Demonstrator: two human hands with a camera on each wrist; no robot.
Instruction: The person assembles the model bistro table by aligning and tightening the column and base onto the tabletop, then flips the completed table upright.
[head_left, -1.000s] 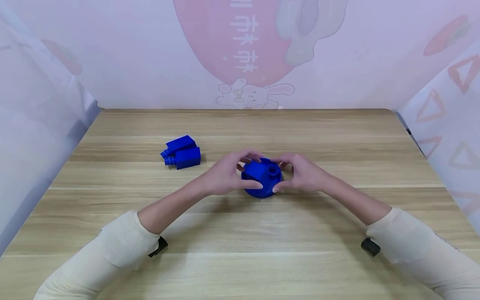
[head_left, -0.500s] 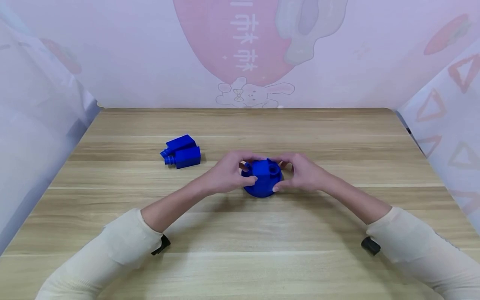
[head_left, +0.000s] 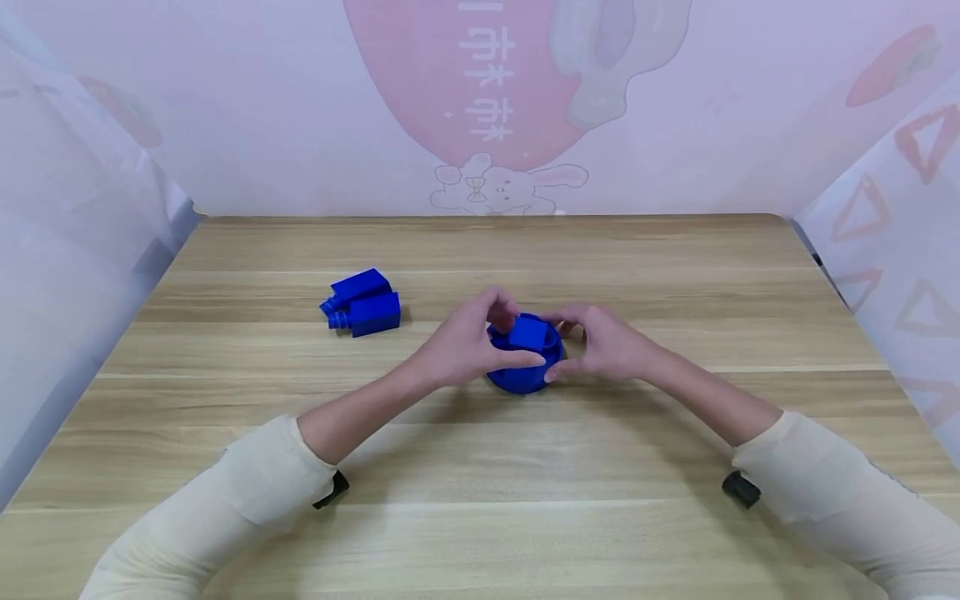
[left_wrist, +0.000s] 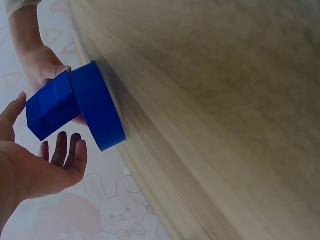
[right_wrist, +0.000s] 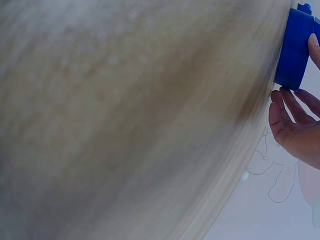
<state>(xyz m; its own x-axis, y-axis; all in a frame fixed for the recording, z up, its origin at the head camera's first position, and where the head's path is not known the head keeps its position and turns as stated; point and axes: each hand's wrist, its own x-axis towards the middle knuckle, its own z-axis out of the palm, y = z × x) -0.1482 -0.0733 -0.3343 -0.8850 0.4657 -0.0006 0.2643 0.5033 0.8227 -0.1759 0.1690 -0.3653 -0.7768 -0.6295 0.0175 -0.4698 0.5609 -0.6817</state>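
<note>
1. The round blue base [head_left: 517, 383] sits flat near the middle of the counter [head_left: 525, 517], between my two grips. A ring-shaped socket shows on its upper face, partly behind the block.
2. The blue block [head_left: 528, 333] stands roughly upright on that face. Whether it is seated in anything, I cannot tell; its foot is hidden.
3. My right grip [head_left: 611, 346] holds the base at its side, thumb at the near edge, fingers curled to the far edge. I take this to be for steadiness, so the base doesn't slide or turn.
4. My left grip [head_left: 472, 342] is spread loosely about the block: the left wrist view puts the thumb at the block's top end and the fingers apart from it. It pinches nothing, and whether the thumb touches, I can't be sure. That looseness suits, I judge, shifting my hold round the block.
5. Further out to the left lie two loose blue pieces [head_left: 377, 315], one against the other, threaded necks pointing left. They seem placed there to be out of the way yet within my left grip's reach.
</note>
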